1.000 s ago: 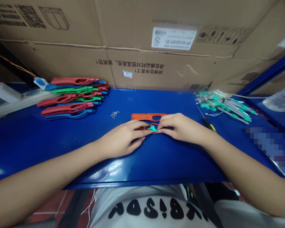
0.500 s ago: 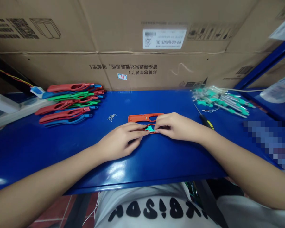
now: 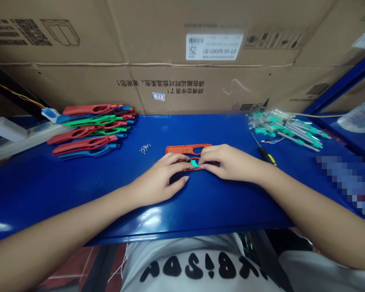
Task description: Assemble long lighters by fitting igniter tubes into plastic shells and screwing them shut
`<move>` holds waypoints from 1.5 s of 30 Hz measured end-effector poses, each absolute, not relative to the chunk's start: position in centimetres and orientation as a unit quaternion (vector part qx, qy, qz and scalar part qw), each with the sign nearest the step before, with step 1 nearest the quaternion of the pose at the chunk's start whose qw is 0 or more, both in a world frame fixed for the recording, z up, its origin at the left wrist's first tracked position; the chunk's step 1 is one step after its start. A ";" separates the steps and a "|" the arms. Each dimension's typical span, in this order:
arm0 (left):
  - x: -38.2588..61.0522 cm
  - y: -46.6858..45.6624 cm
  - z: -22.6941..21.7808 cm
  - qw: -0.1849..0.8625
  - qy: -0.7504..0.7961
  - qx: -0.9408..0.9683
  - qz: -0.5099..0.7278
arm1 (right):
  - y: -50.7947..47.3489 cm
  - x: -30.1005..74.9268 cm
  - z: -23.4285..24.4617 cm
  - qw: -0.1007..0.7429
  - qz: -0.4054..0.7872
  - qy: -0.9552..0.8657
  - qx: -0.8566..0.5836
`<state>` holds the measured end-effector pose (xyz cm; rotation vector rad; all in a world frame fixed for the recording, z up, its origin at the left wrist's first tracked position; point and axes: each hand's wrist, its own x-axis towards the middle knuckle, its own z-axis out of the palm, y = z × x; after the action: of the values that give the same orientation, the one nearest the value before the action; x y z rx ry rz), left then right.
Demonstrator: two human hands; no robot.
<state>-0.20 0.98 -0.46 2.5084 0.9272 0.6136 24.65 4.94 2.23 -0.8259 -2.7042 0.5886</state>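
An orange lighter casing half (image 3: 187, 169) lies on the blue table in front of me, mostly covered by my fingers. A green plastic piece with a curved edge (image 3: 195, 163) rests in it. My left hand (image 3: 170, 174) lays its fingertips on the left part of this half, its thumb held apart above the table. At the right end, my right hand (image 3: 220, 161) has thumb and fingers closed on the casing half beside the green piece; the exact grip is partly hidden. Just behind lies a second orange casing half (image 3: 176, 150), its right end behind my right hand.
Red, green and blue casings (image 3: 88, 129) are stacked at the left, near a white power strip (image 3: 39, 132). Small screws (image 3: 145, 149) lie left of centre. At the right are a screwdriver (image 3: 266, 155) and a heap of green-and-silver parts (image 3: 292, 127). Behind stands a cardboard box (image 3: 170, 52).
My left thumb has come away from the casing half and its fingers now lie over the left part. My right hand stays at the right end. The view has shifted slightly.
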 end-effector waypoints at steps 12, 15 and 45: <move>-0.7 1.1 -0.4 0.205 0.320 0.894 0.236 | 4.9 24.8 2.2 0.134 0.201 -0.929 -0.282; -0.9 1.1 -0.1 0.201 0.323 0.890 0.251 | 5.2 25.0 2.1 0.182 0.181 -0.922 -0.291; -3.0 2.5 1.2 0.049 0.336 0.917 0.210 | 5.1 24.7 1.4 0.233 0.276 -0.872 -0.330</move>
<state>-2.97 2.54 1.18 2.7930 1.0243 0.6398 24.70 5.15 1.42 -0.9063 -2.3967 0.7583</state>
